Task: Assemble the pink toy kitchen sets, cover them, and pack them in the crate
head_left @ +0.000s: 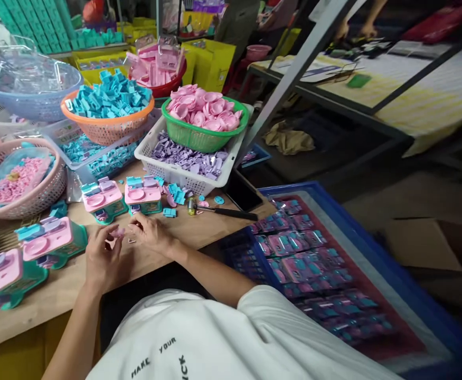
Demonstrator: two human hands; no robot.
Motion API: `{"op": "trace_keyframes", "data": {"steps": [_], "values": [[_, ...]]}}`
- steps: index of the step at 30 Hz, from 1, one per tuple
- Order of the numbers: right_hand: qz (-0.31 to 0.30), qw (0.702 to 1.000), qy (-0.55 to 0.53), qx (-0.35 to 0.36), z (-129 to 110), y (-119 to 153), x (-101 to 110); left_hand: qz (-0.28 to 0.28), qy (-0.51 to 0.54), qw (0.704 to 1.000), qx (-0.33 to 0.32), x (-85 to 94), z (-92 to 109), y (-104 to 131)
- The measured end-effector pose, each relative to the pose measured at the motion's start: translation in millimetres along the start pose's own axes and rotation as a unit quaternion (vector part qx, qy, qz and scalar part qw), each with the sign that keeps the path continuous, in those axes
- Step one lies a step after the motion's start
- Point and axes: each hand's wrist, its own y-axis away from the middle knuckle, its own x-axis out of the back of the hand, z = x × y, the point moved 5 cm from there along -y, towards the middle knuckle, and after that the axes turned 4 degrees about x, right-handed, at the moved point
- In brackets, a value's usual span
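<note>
My left hand (103, 256) is closed in a pinch on a small pink plastic piece (118, 232), just above the wooden table. To its right, my right hand (151, 235) has its fingers curled together; whatever lies between them is too small to make out. Directly beyond both hands stand two toy sets in pink, teal and blue, a left one (103, 200) and a right one (143, 195). A tiny pink part (131, 240) lies on the wood below my right fingers. Two similar toys, a nearer one (7, 277) and a farther one (52, 240), stand left of my left hand.
A screwdriver (226, 212) and a phone (242, 191) lie at the table's right. Behind are a green basket (199, 138) of pink parts, a white crate (147, 153) and an orange basket (107, 129). A blue crate (318, 192) of packed toys stands lower right. Another person's hands (367, 30) show far off.
</note>
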Motion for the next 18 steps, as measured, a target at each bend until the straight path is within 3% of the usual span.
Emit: {"op": "trace_keyframes", "data": {"steps": [4, 7, 11, 14, 18], "values": [[-0.016, 1.0, 0.021, 0.01, 4, 18, 9, -0.046, -0.067, 0.994, -0.073, -3.2, 7, 23], [-0.028, 0.998, 0.047, 0.024, 7, 33, 14, -0.06, -0.047, 0.996, -0.043, 5.4, -4, 32], [-0.032, 0.999, 0.041, 0.015, 12, 41, 18, -0.068, -0.079, 0.995, -0.009, 16.3, -12, 20], [-0.053, 0.998, 0.041, 0.018, 14, 42, 19, -0.134, -0.139, 0.98, -0.041, 10.8, -12, 4], [-0.09, 0.993, 0.053, 0.049, 18, 41, 19, -0.225, -0.184, 0.956, -0.026, -1.1, -21, -2]]}}
